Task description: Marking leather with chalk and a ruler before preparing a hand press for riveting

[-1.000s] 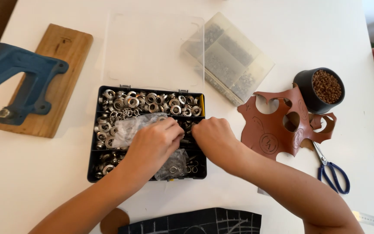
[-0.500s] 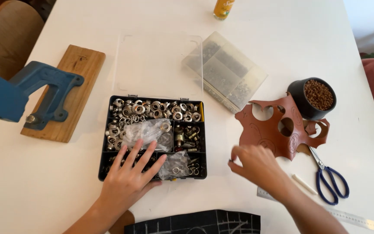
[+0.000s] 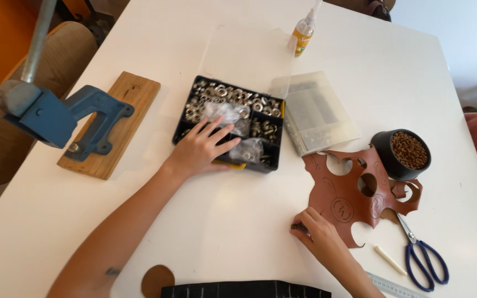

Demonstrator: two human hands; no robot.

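From the head camera, we rest our left hand (image 3: 202,152) flat, fingers spread, on the black compartment box (image 3: 230,124) of metal eyelets at the table's centre, gripping nothing. At 4 o'clock from the box, our right hand (image 3: 318,237) pinches a small dark piece at the near edge of the brown leather cut-out (image 3: 354,193). We judge a fitting is being brought to the leather; the next move calls for lining it up precisely. A blue hand press (image 3: 64,116) stands at 9 o'clock, scissors (image 3: 423,259) at 4 o'clock.
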